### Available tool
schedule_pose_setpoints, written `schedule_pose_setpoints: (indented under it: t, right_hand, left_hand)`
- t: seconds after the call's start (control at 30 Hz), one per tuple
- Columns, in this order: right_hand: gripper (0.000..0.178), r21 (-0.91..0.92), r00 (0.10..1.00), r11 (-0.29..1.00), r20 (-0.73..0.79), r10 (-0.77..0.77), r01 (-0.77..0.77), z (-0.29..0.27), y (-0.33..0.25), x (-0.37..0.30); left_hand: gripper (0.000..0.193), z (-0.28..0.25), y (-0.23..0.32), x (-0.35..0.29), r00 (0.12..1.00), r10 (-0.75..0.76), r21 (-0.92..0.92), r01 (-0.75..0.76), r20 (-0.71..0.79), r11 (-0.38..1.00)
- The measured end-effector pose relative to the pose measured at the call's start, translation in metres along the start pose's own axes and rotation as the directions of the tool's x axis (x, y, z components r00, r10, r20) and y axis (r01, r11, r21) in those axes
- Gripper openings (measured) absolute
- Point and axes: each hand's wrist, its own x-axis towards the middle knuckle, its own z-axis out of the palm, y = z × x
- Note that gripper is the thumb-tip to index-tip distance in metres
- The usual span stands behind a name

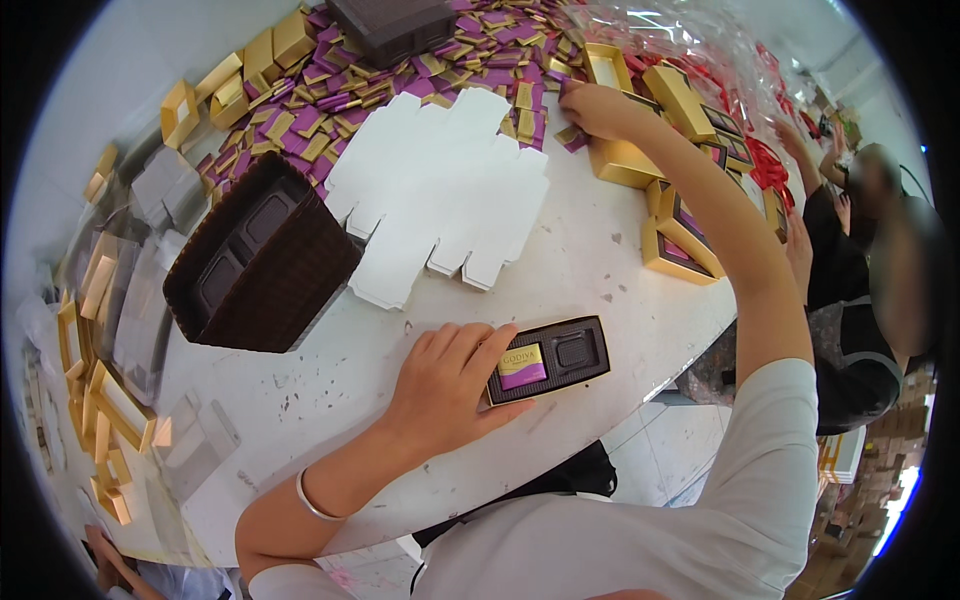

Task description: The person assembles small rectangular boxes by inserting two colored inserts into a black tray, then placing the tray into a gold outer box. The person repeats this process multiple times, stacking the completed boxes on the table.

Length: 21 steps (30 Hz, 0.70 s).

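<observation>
My left hand (440, 385) grips the left end of a small gold-edged box (606, 372) that lies on the table, thumb along the near side and fingers over the far side. Inside the box is a dark brown plastic tray (574, 349). One gold-and-purple wrapped chocolate (521, 366) sits in its left part; the right well holds nothing. At arm's length, my right hand (602, 110) is at the edge of the chocolate pile (300, 120), its fingers bent together by a purple piece. What they pinch, if anything, is mostly hidden.
Flat white card blanks (440, 190) lie mid-table beside a tall stack of brown trays (270, 270). Gold boxes (685, 235) stand at the right near clear film and red ribbon (768, 165). A co-worker (850, 290) is at the right edge; another person's hand (100, 545) shows lower left.
</observation>
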Motion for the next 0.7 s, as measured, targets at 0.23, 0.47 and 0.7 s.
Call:
schedule_pose_setpoints:
  t: [0.23, 0.47, 0.7]
  right_hand:
    - [0.033, 0.485, 0.934, 0.867, -0.244, 0.26, -0.115, 0.013, 0.001, 0.033]
    - [0.04, 0.897, 0.891, 0.254, 0.253, 0.376, -0.361, -0.017, -0.02, 0.036]
    - [0.036, 0.814, 0.82, 0.516, -0.088, 0.565, -0.267, -0.023, 0.015, 0.005]
  left_hand:
    - [0.068, 0.001, -0.001, 0.003, 1.0, 0.009, -0.024, -0.009, 0.006, 1.0]
    - [0.067, 0.001, -0.002, -0.001, 1.0, 0.004, -0.018, -0.004, -0.011, 1.0]
    - [0.068, 0.003, -0.001, 0.003, 0.999, 0.032, -0.018, -0.032, 0.0, 0.999]
